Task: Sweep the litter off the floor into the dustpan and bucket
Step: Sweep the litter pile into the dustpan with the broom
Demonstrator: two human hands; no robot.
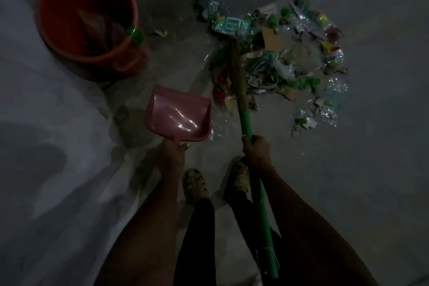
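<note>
Litter [278,53] crinkly plastic heap | L fingers [183,146] grip glossy dustpan [178,116] | R hand [256,150] wraps broom [246,123] (green pole)

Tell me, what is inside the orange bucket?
Inside the orange bucket some dim reddish litter lies against the wall, and a green wrapper hangs on the rim. The dark picture and the litter cover the bottom.

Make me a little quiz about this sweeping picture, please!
1. True or false: the dustpan is full of litter.
2. Which hand holds the broom? A) left B) right
3. What colour is the bucket?

Key:
1. False, it looks empty; the litter lies on the floor.
2. B, the right hand; the left hand holds the dustpan.
3. Orange-red.
</note>
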